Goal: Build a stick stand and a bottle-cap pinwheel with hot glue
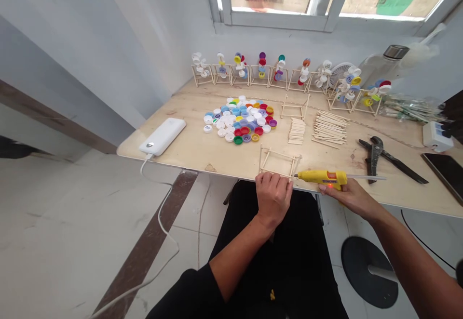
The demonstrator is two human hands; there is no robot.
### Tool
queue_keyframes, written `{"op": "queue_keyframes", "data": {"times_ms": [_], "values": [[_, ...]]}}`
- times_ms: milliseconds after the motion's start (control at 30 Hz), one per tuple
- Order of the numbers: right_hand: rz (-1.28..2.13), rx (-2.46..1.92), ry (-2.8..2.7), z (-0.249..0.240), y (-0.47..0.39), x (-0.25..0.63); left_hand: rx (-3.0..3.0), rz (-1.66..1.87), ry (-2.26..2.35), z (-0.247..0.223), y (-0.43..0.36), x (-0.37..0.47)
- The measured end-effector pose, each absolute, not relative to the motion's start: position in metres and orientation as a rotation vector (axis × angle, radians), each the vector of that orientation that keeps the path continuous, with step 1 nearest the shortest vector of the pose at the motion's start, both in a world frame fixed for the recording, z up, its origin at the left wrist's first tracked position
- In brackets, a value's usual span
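Observation:
A small frame of thin wooden sticks (280, 153) lies at the table's front edge. My left hand (274, 196) is closed on its near side, fingers bent over the sticks. My right hand (352, 197) is wrapped round the handle of a yellow glue gun (321, 177), whose red light glows. The gun's nozzle points left and meets the frame's near right corner, beside my left fingertips; whether glue is coming out is too small to tell. A clear glue stick (365, 178) juts from the gun's back end.
Bottle caps (240, 119) are heaped at centre left. Stick bundles (330, 127) and another stick frame (294, 109) lie behind my hands. Pliers (375, 155) and a phone (444, 172) are at right, a power bank (162, 136) at left. Cap-decorated frames (261, 71) line the wall.

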State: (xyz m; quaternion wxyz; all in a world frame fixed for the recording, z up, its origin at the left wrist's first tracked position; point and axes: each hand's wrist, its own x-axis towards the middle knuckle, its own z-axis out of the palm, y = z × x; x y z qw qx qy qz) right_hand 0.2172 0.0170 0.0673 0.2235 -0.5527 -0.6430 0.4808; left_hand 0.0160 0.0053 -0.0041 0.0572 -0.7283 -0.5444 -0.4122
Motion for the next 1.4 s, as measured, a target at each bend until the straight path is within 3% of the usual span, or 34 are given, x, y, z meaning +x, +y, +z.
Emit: {"op": "queue_keyframes", "data": {"times_ms": [1400], "values": [[1.239, -1.537, -1.835, 0.0695, 0.015, 0.215, -2.222, -1.202, -1.68, 0.0002, 0.001, 0.0166]]}}
